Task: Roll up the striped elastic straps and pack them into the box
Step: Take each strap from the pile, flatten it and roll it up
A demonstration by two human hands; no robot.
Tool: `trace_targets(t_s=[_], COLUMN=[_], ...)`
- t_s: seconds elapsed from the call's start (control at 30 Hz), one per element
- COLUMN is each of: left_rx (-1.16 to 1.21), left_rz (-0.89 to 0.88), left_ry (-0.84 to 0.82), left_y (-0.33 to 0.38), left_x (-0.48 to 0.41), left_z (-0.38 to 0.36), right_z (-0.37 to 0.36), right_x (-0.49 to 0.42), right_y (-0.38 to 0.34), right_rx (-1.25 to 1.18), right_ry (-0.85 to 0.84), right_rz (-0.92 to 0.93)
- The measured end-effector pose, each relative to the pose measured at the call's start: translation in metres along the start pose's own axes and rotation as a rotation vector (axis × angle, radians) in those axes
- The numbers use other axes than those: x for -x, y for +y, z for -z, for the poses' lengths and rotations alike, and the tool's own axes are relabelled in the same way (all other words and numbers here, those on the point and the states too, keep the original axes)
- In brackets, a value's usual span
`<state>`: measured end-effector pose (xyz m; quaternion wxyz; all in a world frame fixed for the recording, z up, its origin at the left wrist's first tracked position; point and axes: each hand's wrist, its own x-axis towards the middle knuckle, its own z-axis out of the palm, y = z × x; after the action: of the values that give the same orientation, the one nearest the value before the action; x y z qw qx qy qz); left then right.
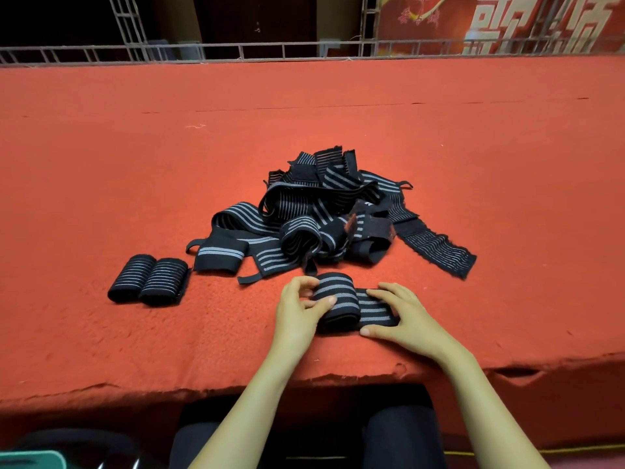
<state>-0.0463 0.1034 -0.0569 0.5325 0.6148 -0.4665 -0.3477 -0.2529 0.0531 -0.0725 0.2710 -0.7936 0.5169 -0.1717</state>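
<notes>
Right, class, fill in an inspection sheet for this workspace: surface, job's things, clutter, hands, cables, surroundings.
Surface: red felt cloth, frayed near edge.
Job's things: loose strap pile at centre; two rolled straps side by side to its left; half-rolled strap near the edge; box not seen.
Clutter: teal object at bottom-left corner, unclear.
Hands: left hand grips the roll; right hand presses the flat tail.
Cables: nothing seen.
Surroundings: metal railing along the far edge; red banner beyond.

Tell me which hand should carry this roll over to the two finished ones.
Probably left. The left hand has its fingers curled round the roll, and the finished rolls lie on its side; the right hand only presses the flat tail.
</notes>
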Motion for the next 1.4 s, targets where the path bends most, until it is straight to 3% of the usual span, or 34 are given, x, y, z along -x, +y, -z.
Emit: trace_targets(t_s=[0.17,0.33,0.5,0.67,0.83,1.0,1.13,1.27,1.4], left_rx=[-0.085,-0.203,-0.159,-0.208,-0.45,-0.491,-0.073,-0.141,-0.056], left_rz=[0.159,0.118,0.055,0.053,-0.162,-0.353,-0.16,-0.105,0.181], left_ry=[-0.05,-0.01,0.032,0.106,0.158,-0.01,-0.082,-0.031,-0.129], left_y=[-0.005,0.005,0.016,0.019,0.018,0.018,0.03,0.016,0.007], left_x=[-0.002,-0.003,0.0,-0.004,-0.007,-0.003,-0.006,-0.004,0.0], left_z=[-0.01,-0.019,-0.024,0.007,0.027,0.005,0.0,0.005,0.008], right_z=[0.006,0.012,0.011,-0.004,-0.017,-0.009,-0.003,-0.001,-0.003], right_x=[0.005,0.009,0.007,-0.003,-0.015,-0.015,-0.013,-0.01,-0.013], right_y=[0.004,0.004,-0.005,-0.028,-0.041,-0.042,-0.044,-0.046,-0.047], right_rx=[-0.023,-0.019,0.006,0.071,0.109,-0.071,-0.273,-0.443,-0.481], right_ry=[0.023,0.026,0.034,-0.033,-0.05,0.031,0.124,0.11,0.025], right_rz=[-0.057,-0.048,-0.032,0.079,0.129,0.083,-0.055,-0.131,-0.187])
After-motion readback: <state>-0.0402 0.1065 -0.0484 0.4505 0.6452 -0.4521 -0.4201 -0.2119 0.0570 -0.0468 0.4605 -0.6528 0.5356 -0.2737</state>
